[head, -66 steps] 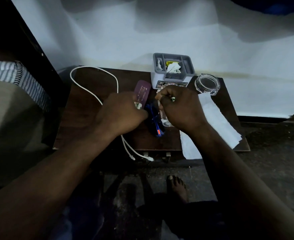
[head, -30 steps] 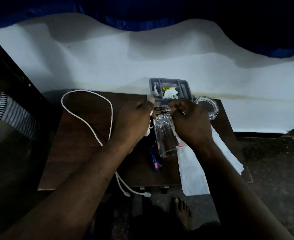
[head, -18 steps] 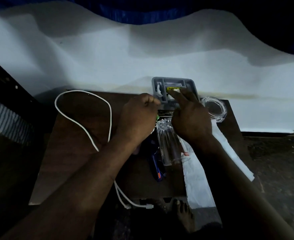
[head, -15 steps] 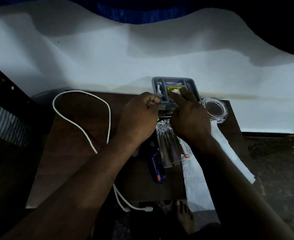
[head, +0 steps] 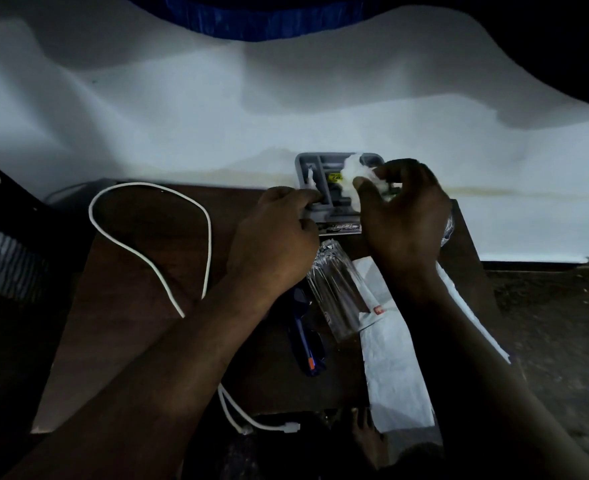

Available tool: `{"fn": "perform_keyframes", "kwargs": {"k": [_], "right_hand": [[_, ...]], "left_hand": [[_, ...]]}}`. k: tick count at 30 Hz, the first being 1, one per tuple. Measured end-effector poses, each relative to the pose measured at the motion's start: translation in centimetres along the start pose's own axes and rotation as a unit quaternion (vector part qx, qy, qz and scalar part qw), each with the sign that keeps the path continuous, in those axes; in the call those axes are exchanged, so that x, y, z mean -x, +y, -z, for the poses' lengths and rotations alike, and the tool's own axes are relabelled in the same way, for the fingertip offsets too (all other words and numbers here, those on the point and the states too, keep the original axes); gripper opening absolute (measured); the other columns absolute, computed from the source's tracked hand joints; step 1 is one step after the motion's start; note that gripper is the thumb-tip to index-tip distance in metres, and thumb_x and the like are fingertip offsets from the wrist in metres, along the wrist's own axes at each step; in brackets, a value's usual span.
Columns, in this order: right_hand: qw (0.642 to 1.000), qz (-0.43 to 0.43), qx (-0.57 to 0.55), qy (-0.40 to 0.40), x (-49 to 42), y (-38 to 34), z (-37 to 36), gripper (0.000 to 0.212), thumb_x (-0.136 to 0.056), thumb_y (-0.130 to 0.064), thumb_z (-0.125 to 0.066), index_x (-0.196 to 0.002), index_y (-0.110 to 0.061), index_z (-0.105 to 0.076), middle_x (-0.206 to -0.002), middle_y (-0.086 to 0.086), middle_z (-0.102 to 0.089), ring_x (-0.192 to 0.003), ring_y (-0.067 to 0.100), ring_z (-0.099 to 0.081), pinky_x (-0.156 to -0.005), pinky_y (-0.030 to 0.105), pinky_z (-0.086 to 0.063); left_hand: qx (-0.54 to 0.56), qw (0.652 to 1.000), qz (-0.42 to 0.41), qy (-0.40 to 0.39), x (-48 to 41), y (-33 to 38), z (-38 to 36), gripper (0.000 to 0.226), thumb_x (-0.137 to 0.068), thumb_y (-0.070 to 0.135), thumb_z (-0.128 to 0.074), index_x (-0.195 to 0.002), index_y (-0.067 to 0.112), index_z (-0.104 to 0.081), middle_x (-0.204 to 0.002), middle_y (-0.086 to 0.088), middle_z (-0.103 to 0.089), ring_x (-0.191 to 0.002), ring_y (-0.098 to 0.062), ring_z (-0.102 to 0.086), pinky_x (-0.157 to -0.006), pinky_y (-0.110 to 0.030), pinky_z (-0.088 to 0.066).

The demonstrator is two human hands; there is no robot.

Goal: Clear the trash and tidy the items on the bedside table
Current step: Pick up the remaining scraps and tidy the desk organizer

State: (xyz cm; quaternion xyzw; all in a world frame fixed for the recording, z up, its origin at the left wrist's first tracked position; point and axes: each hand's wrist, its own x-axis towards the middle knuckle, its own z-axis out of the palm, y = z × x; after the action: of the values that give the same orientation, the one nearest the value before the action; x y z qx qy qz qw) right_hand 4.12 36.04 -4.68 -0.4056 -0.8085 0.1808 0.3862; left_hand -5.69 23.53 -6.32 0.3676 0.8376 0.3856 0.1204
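Crumpled tissue (head: 352, 174) pinched in right hand (head: 403, 216) fingers (head: 365, 185) above organizer (head: 306, 161); left hand (head: 272, 240) closed on its edge

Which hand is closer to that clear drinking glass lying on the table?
The left hand. It sits right beside the top end of the glass, gripping the grey organizer. The right hand is raised above the organizer, pinching a white tissue.

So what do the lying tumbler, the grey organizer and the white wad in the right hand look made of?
Tumbler: clear glass or hard plastic, see-through with ribbed glints. Organizer: matte grey moulded plastic, by its partitioned walls. Wad: crumpled tissue or soft paper, pinched by the right hand.
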Motion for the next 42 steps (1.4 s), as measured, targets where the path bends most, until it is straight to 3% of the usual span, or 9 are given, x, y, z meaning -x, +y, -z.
{"fn": "perform_keyframes", "kwargs": {"k": [3,7,11,14,21,29,33,38,42], "right_hand": [[0.999,-0.047,-0.013,0.019,-0.1,0.1,0.4,0.031,-0.081,-0.041,-0.081,-0.086,-0.024,-0.056,-0.080,-0.012,-0.059,-0.071,0.011,-0.053,-0.064,0.026,-0.032],[0.996,-0.059,-0.061,0.026,0.3,0.3,1.3,0.029,-0.085,-0.033,-0.078,-0.095,-0.019,-0.055,-0.075,-0.010,-0.060,-0.067,0.012,-0.058,-0.064,0.030,-0.043],[0.998,-0.053,-0.034,-0.006,0.5,0.8,1.9,0.015,-0.092,-0.027,-0.069,-0.100,-0.014,-0.070,-0.096,0.004,-0.071,-0.081,0.016,-0.062,-0.069,0.014,-0.039],[0.998,-0.047,-0.031,-0.023,1.0,0.7,2.1,0.011,-0.092,-0.024,-0.070,-0.091,-0.013,-0.072,-0.091,0.001,-0.070,-0.076,0.011,-0.058,-0.066,0.001,-0.033],[0.994,0.028,-0.073,-0.076,2.4,-0.3,2.2,0.017,-0.074,-0.006,-0.057,-0.078,-0.020,-0.068,-0.066,-0.012,-0.066,-0.061,-0.004,-0.058,-0.059,0.005,-0.033],[0.991,0.000,-0.083,-0.100,2.3,-0.7,1.8,0.030,-0.088,-0.035,-0.057,-0.063,-0.019,-0.054,-0.053,-0.002,-0.052,-0.052,0.006,-0.047,-0.054,0.028,-0.038],[0.987,0.025,-0.054,-0.151,2.5,-1.2,1.6,0.016,-0.096,-0.021,-0.063,-0.092,-0.023,-0.079,-0.089,-0.002,-0.079,-0.082,0.016,-0.072,-0.073,0.026,-0.050],[0.976,0.082,-0.035,-0.200,2.6,-1.7,1.6,0.044,-0.082,-0.007,-0.051,-0.115,-0.018,-0.077,-0.122,-0.001,-0.075,-0.110,0.020,-0.071,-0.092,0.038,-0.056],[0.972,0.133,-0.022,-0.192,2.8,-1.6,1.4,0.039,-0.082,-0.003,-0.055,-0.111,-0.014,-0.079,-0.135,0.000,-0.069,-0.121,0.018,-0.068,-0.095,0.037,-0.056]], "left_hand": [[-0.006,1.000,-0.017,0.008,0.2,-0.1,-0.1,0.042,-0.092,0.025,-0.057,-0.132,0.033,-0.066,-0.133,0.000,-0.065,-0.118,-0.020,-0.062,-0.097,-0.029,-0.046],[-0.015,0.999,-0.030,0.038,0.5,-0.2,-0.1,0.033,-0.090,0.031,-0.062,-0.121,0.031,-0.072,-0.118,0.001,-0.072,-0.108,-0.020,-0.066,-0.089,-0.026,-0.045],[-0.033,0.997,-0.030,0.060,0.9,-0.1,0.1,0.023,-0.090,0.035,-0.066,-0.110,0.032,-0.077,-0.111,0.003,-0.075,-0.104,-0.019,-0.068,-0.083,-0.024,-0.045],[-0.055,0.996,-0.034,0.056,1.3,0.0,0.3,0.022,-0.090,0.034,-0.066,-0.109,0.032,-0.077,-0.113,0.002,-0.075,-0.106,-0.020,-0.068,-0.086,-0.026,-0.048],[-0.081,0.994,-0.053,0.044,1.9,0.2,0.6,0.023,-0.090,0.033,-0.066,-0.109,0.032,-0.078,-0.112,-0.001,-0.074,-0.107,-0.024,-0.067,-0.086,-0.033,-0.052],[-0.079,0.995,-0.041,0.042,1.8,0.2,0.7,0.026,-0.088,0.036,-0.068,-0.111,0.038,-0.078,-0.117,0.003,-0.074,-0.108,-0.022,-0.067,-0.090,-0.032,-0.051],[-0.067,0.996,-0.042,0.041,1.7,0.2,0.6,0.021,-0.088,0.033,-0.067,-0.104,0.029,-0.080,-0.107,0.000,-0.076,-0.106,-0.024,-0.067,-0.087,-0.035,-0.053],[-0.076,0.995,-0.034,0.056,1.6,0.3,0.7,0.017,-0.088,0.029,-0.065,-0.094,0.020,-0.078,-0.097,-0.006,-0.074,-0.099,-0.029,-0.067,-0.078,-0.035,-0.049],[-0.072,0.995,-0.014,0.067,1.7,0.7,0.7,0.018,-0.085,0.027,-0.066,-0.100,0.025,-0.077,-0.102,-0.003,-0.075,-0.100,-0.027,-0.068,-0.078,-0.033,-0.049]]}}
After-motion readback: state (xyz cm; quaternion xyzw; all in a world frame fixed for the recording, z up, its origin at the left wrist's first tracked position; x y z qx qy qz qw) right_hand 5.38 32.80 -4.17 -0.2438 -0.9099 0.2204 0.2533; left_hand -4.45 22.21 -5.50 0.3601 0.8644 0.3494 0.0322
